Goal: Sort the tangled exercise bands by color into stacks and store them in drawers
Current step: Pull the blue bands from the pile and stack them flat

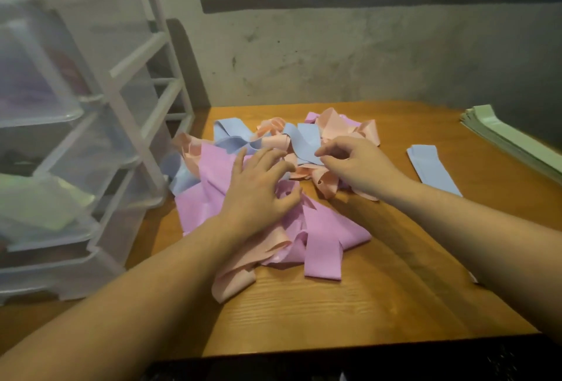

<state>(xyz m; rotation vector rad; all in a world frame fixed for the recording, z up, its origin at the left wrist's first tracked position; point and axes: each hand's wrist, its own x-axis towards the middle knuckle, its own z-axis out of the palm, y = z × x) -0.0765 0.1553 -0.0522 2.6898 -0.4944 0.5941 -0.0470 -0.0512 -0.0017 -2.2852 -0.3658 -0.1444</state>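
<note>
1. Lying in a tangled heap (273, 186) on the wooden worktop (380, 289) are pink, peach and pale blue exercise bands, knotted over and under one another.
2. The left hand (258, 189) rests on the pink bands near the middle of the heap, fingers spread and bent, pressing down without gripping anything.
3. The right hand (355, 164) pinches the end of a pale blue band (299, 143) between thumb and fingertips, at the far side of the heap.
4. A flat stack of pale blue bands (431, 167) lies apart from the heap, to the right of the right forearm.
5. A neat stack of pale green bands (511, 140) sits at the far right edge of the worktop, well apart from the heap.
6. A translucent plastic drawer unit (76, 137) with a white frame stands just beside the worktop on the left; its drawers are pulled out, and one of them holds something pale green (42, 201), blurred.
</note>
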